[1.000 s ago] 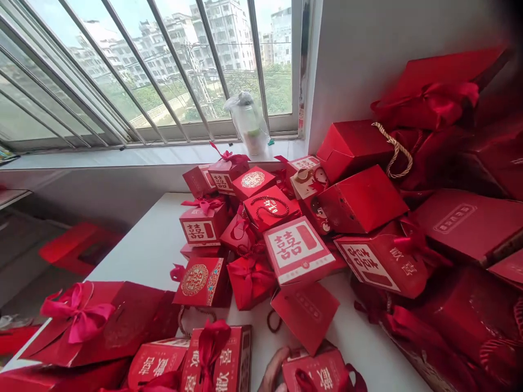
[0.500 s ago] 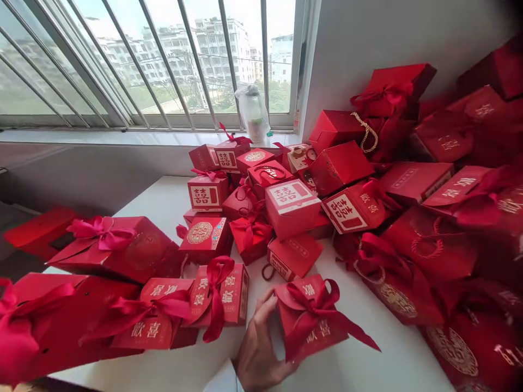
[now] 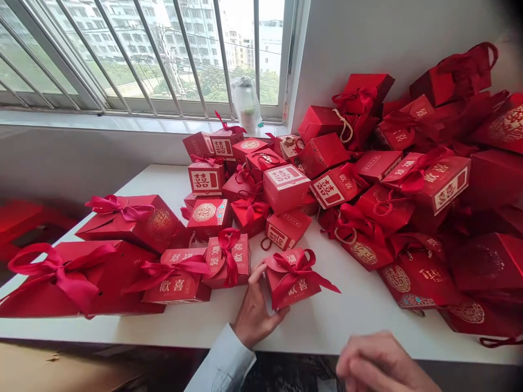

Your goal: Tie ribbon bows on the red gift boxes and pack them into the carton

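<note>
My left hand grips the left side of a red gift box, its fingers behind and its thumb at the front. The box stands near the table's front edge, with a dark red ribbon bow tied on top and gold characters on its faces. My right hand is low at the front edge, apart from the box. It is slightly blurred, its fingers curled, and nothing shows in them. Just left of the held box is another bow-tied gift box, with a lower ribboned box beside that.
Several red boxes lie heaped at the centre back, including one with a white label. A larger pile fills the right side. Two big bow-tied boxes, the nearer one included, lie left on the white table. A wrapped bottle stands on the windowsill.
The view has shifted back and shows more of the table's front edge. My right hand has come into view at the lower right. My left hand still grips the same box.
</note>
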A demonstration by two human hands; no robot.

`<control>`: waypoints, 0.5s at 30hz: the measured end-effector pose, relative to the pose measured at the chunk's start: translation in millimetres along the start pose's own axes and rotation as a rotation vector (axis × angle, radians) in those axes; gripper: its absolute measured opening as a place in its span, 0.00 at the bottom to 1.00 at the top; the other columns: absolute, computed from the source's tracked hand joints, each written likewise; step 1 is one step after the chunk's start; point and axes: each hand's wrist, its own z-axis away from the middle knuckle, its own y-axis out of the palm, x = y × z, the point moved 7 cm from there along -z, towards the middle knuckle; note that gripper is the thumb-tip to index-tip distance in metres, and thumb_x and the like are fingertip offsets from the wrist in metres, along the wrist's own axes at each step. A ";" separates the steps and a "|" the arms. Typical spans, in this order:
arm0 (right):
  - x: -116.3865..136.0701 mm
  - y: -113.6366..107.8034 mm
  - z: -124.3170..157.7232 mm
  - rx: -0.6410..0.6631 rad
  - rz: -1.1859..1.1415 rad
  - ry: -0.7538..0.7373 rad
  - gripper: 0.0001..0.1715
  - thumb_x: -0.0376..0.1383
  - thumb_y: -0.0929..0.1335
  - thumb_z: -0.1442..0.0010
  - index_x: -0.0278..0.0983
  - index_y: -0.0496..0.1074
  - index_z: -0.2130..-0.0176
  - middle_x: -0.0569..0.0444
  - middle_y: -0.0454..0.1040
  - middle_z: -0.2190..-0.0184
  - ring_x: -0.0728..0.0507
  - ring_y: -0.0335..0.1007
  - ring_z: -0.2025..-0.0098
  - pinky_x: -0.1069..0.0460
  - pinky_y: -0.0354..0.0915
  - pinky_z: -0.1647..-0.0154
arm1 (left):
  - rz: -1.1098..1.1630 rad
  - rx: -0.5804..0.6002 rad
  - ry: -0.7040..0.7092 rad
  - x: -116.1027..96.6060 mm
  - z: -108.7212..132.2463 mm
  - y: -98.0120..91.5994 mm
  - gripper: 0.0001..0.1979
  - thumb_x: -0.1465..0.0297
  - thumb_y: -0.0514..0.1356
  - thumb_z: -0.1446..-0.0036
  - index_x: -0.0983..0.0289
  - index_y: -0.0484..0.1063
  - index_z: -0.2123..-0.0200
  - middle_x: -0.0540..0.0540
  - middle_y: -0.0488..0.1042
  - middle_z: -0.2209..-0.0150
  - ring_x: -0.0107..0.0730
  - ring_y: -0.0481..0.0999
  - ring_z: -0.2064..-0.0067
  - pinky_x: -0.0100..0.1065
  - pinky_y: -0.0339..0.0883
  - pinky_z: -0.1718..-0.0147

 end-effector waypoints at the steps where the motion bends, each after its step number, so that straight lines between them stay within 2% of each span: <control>1: -7.0 -17.1 -10.0 -0.142 -0.062 0.038 0.20 0.46 0.59 0.35 0.41 0.72 0.70 0.56 0.69 0.79 0.48 0.67 0.76 0.55 0.65 0.74 | 0.005 0.013 -0.014 -1.4 2.7 -1.7 0.45 0.68 0.64 0.52 0.54 0.37 0.38 0.65 0.50 0.37 0.55 0.61 0.40 0.56 0.62 0.45; 3: -20.4 -53.0 -29.5 -0.506 -0.166 0.070 0.18 0.48 0.61 0.37 0.40 0.70 0.69 0.56 0.67 0.77 0.48 0.64 0.74 0.55 0.64 0.73 | 0.047 0.044 -0.041 -8.5 7.5 -6.4 0.48 0.65 0.65 0.51 0.56 0.34 0.37 0.66 0.46 0.36 0.55 0.53 0.36 0.56 0.55 0.41; 4: -24.7 -61.5 -42.3 -0.574 -0.190 0.070 0.17 0.49 0.62 0.39 0.40 0.70 0.65 0.56 0.68 0.74 0.48 0.65 0.72 0.55 0.64 0.72 | 0.091 0.053 -0.059 -14.4 9.0 -9.8 0.47 0.62 0.63 0.50 0.57 0.34 0.37 0.66 0.45 0.35 0.54 0.50 0.35 0.56 0.52 0.39; 5: -26.6 -63.9 -57.6 -0.561 -0.188 0.066 0.17 0.50 0.63 0.40 0.40 0.69 0.62 0.55 0.70 0.70 0.48 0.66 0.69 0.54 0.64 0.70 | 0.135 0.052 -0.082 -21.5 9.2 -13.9 0.43 0.59 0.61 0.46 0.58 0.35 0.37 0.65 0.44 0.35 0.52 0.49 0.34 0.55 0.50 0.38; 7: -22.8 -58.6 -87.1 -0.428 -0.147 0.045 0.21 0.51 0.64 0.41 0.40 0.68 0.55 0.53 0.71 0.63 0.47 0.68 0.65 0.53 0.65 0.66 | 0.166 0.001 -0.139 -37.5 4.7 -24.9 0.30 0.59 0.52 0.39 0.58 0.44 0.37 0.62 0.47 0.35 0.48 0.50 0.34 0.52 0.50 0.38; 9: -10.5 -49.6 -106.3 -0.296 -0.081 0.004 0.21 0.51 0.63 0.40 0.41 0.69 0.54 0.51 0.72 0.59 0.46 0.69 0.62 0.52 0.65 0.63 | 0.084 -0.108 -0.199 -52.5 -6.1 -38.5 0.20 0.62 0.46 0.35 0.58 0.54 0.41 0.60 0.55 0.38 0.45 0.56 0.37 0.48 0.56 0.41; 11: 6.6 -44.1 -114.4 -0.236 0.003 -0.061 0.20 0.50 0.62 0.39 0.41 0.70 0.55 0.51 0.72 0.58 0.45 0.70 0.59 0.50 0.65 0.58 | -0.050 -0.193 -0.243 -63.4 -22.0 -48.8 0.17 0.64 0.47 0.35 0.60 0.59 0.44 0.59 0.62 0.44 0.42 0.64 0.43 0.45 0.62 0.46; 13: 22.5 -40.7 -115.8 -0.204 0.096 -0.131 0.18 0.49 0.63 0.39 0.41 0.72 0.57 0.51 0.73 0.58 0.43 0.69 0.56 0.49 0.63 0.54 | -0.170 -0.166 -0.244 -68.6 -41.1 -50.4 0.16 0.65 0.48 0.35 0.61 0.62 0.47 0.58 0.67 0.49 0.40 0.68 0.48 0.43 0.64 0.50; 15: 31.9 -37.7 -114.9 -0.166 0.162 -0.176 0.15 0.47 0.65 0.40 0.42 0.73 0.58 0.52 0.73 0.59 0.43 0.68 0.55 0.48 0.63 0.53 | -0.268 -0.059 -0.216 -68.3 -58.6 -46.3 0.14 0.67 0.48 0.35 0.62 0.66 0.50 0.57 0.71 0.55 0.39 0.70 0.52 0.42 0.64 0.52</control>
